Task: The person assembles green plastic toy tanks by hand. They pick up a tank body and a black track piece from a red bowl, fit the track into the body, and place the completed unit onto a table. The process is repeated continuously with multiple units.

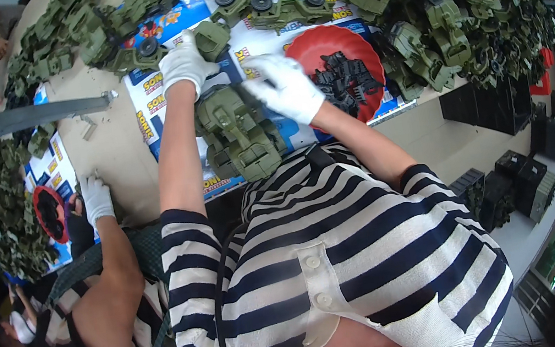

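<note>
**Fitting small parts to a green toy vehicle**

Printed blue-and-white cardboard sheets cover the desk, crowded with olive toy vehicles. Both hands wear white gloves. Left hand clenches a green part at 12 o'clock of the toy vehicle lying just before the striped shirt. Right hand hovers at its 2 o'clock; whether it pinches anything, I cannot tell. Beside it, at 3 o'clock, sits a red dish of black pieces. Best to steady the vehicle and seat each piece squarely.
</note>
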A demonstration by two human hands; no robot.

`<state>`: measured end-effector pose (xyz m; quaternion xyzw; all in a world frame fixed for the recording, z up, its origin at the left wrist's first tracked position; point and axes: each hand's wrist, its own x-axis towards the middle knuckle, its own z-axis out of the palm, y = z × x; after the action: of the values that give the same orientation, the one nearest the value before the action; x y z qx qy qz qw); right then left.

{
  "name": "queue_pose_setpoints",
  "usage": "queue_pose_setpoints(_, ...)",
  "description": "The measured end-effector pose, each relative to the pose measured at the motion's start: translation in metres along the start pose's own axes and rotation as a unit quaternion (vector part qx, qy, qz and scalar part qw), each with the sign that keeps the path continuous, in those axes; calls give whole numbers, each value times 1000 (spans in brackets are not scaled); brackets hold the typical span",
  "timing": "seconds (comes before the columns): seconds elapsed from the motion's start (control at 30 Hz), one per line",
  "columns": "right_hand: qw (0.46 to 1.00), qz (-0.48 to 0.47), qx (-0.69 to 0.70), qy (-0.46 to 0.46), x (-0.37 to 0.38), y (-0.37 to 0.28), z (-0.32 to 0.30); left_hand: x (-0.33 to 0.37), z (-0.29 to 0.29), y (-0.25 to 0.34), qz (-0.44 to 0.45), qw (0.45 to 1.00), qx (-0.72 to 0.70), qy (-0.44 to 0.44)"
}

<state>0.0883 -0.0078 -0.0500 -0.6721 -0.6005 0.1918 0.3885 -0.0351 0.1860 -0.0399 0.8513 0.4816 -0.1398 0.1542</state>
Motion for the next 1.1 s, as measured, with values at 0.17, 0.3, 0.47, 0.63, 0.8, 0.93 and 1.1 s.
queue_pose_setpoints(0.17, 965, 239, 32, 107, -28, 68, -67, -5, 0, -6, 16, 995, 8, 100)
queue_pose_setpoints(0.3, 941, 221, 230, 112, -8, 63, -69, -33, -20, 2, 210, 947, 27, 240)
queue_pose_setpoints(0.47, 889, 249, 364, -123, 35, -21, -69, -84, -61, 43, 376, 822, 82, 420)
queue_pose_setpoints(0.63, 819, 277, 503, -3, -1, -27, -68, -120, -23, 37, 174, 796, -368, 449)
queue_pose_setpoints(0.8, 819, 251, 513, 50, -46, -49, -61, -131, -11, 69, 69, 509, -804, 301)
queue_pose_setpoints(0.93, 796, 261, 545, 41, -74, -57, -46, -140, 20, 88, 85, 530, -823, 185)
queue_pose_setpoints(1.1, 984, 162, -78, -4, -62, 21, -113, -132, 31, 61, 20, 526, -842, 115)
